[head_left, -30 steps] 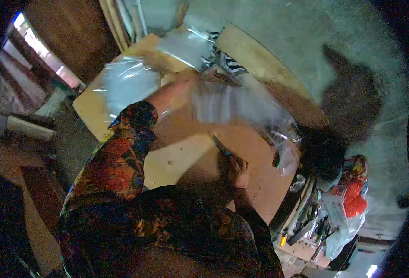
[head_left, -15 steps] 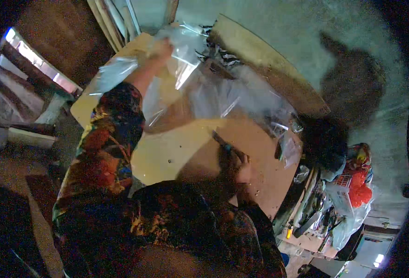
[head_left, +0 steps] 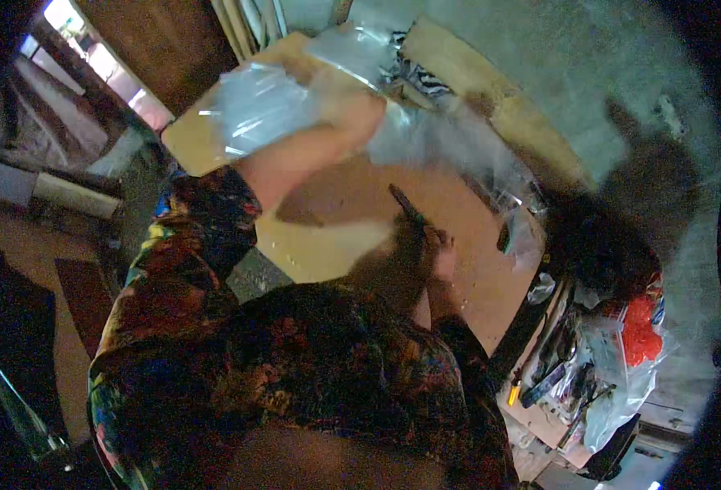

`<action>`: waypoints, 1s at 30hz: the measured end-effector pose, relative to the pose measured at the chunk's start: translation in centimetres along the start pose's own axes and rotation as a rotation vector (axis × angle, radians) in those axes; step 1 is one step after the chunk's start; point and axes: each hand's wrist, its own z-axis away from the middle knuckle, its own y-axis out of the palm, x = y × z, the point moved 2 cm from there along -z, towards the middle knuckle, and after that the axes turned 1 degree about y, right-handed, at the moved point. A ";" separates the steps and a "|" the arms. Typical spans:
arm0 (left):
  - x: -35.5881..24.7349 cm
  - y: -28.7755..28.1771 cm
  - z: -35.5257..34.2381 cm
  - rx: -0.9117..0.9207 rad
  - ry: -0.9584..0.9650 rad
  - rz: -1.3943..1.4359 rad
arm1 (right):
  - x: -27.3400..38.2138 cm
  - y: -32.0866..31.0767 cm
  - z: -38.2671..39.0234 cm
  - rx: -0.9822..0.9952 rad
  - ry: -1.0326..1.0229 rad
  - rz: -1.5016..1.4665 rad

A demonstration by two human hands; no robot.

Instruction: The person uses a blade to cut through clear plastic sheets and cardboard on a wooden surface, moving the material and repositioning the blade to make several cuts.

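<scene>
My left hand (head_left: 364, 116) reaches across the light brown board (head_left: 320, 245), smeared by motion, so its fingers cannot be made out. It is beside clear plastic sheeting (head_left: 426, 135) on the far part of the board. To the left of it, behind my forearm, lies a crumpled heap of clear plastic (head_left: 264, 106). In my right hand (head_left: 442, 260), low over the right side of the board, is a slim dark tool (head_left: 408, 204), pointing away and to the left. Its exact kind is too dim to tell.
A black-and-white striped cloth (head_left: 419, 79) lies at the far edge, beside a long tan panel (head_left: 491, 90). On the right are a cluttered pile of tools (head_left: 552, 376), a red bag (head_left: 641, 331) and a yellow-handled tool (head_left: 514, 393). Poles (head_left: 250, 24) lean at the back left.
My left hand has moved right and nearer to me across the board. The clear plastic has shifted, baring more board in the middle. The right hand still holds the dark tool.
</scene>
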 end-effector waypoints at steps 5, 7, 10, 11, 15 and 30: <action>6.5 20.7 4.3 -0.037 0.179 0.355 | 3.4 -3.3 1.9 0.016 -0.228 0.035; 5.7 22.3 5.6 -0.031 -0.120 0.476 | 4.4 -4.4 2.8 0.147 0.055 -0.076; 3.8 17.3 5.9 0.183 -0.053 -0.269 | 5.2 -5.7 3.7 0.103 -0.166 -0.042; 3.8 16.3 6.2 0.178 -0.058 -0.273 | 5.6 -6.1 3.8 0.100 -0.171 -0.045; 2.1 12.5 9.1 0.086 -0.406 0.211 | 6.4 -6.7 3.8 0.143 -0.107 -0.086; 0.1 17.7 10.4 0.143 -0.169 -0.008 | 7.1 -7.7 5.0 0.111 -0.145 -0.064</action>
